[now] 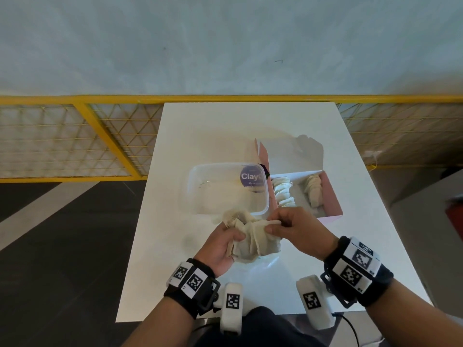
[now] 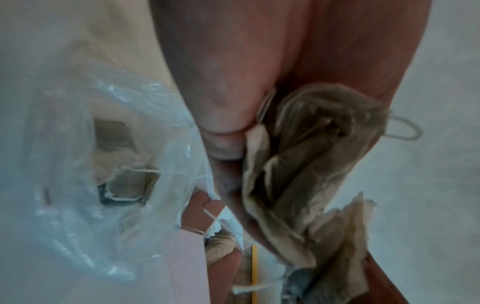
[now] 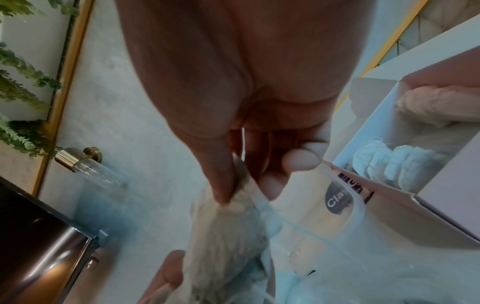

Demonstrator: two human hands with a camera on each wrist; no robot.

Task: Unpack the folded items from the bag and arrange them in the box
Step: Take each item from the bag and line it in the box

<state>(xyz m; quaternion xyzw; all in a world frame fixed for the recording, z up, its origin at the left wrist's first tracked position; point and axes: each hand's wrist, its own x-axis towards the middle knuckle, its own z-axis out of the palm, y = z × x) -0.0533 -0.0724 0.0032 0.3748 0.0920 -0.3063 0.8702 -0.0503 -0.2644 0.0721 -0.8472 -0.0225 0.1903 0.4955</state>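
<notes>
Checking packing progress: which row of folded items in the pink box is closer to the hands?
The left row, beside the clear tub; the other row lies along the far right wall.

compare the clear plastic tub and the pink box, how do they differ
The clear tub is see-through with rounded corners and a purple label; the pink box is opaque card with square corners. The tub looks empty; the box already holds two rows of folded cloths. The tub has no lid showing; the box's flap stands open. Both sit side by side on the white table.

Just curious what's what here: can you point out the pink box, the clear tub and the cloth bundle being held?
box [image 1: 334,207]: head view, pink right wall.
tub [image 1: 266,191]: head view, right rim.
bundle [image 1: 253,242]: head view, middle folds between the hands.
</notes>
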